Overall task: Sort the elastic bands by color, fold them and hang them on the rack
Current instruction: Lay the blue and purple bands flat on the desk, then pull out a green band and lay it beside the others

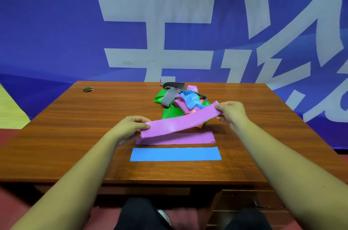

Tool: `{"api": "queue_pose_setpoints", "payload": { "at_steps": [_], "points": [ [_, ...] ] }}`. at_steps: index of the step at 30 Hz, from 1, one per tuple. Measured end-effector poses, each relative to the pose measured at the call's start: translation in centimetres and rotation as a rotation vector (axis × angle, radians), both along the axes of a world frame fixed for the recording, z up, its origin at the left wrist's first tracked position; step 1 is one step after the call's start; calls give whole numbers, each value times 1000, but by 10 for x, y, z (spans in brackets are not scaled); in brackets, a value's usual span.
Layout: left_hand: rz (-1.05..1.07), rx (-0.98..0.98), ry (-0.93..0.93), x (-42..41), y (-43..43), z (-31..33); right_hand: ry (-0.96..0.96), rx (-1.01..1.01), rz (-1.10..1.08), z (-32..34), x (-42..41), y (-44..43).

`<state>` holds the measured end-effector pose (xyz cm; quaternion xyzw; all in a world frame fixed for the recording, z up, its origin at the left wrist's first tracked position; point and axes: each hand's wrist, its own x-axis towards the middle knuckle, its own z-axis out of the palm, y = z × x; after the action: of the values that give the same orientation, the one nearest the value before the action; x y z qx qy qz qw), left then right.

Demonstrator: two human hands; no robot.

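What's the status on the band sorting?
Left hand, right hand hold purple band by ends, lifted. Flat on desk: second purple band, blue band. Tangled pile behind, nothing blocking.

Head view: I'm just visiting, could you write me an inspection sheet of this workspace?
Surface: wooden desk, with a grommet hole at its far left.
Job's things: held purple band lifted off the desk; flat purple band and flat blue band lying nearer the person; tangled pile of green, grey, blue and purple bands behind. Rack not seen.
Clutter: nothing seen.
Hands: left hand and right hand each grip one end of the held purple band.
Cables: nothing seen.
Surroundings: blue banner with white characters behind the desk.
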<state>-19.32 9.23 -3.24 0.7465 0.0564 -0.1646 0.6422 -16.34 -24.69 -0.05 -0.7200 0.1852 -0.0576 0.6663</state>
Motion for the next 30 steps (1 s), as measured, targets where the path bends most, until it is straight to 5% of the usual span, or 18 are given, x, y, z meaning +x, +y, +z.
{"api": "queue_pose_setpoints", "payload": {
  "at_steps": [7,15,30],
  "points": [
    [237,233,-83,5,14,-26,117,-208,-8,-52,-18,3],
    [191,652,-238,1,12,-47,126,-573,49,-83,-22,12],
    [234,820,-469,3,3,-55,-44,-930,87,-86,-19,17]
  ]
}}
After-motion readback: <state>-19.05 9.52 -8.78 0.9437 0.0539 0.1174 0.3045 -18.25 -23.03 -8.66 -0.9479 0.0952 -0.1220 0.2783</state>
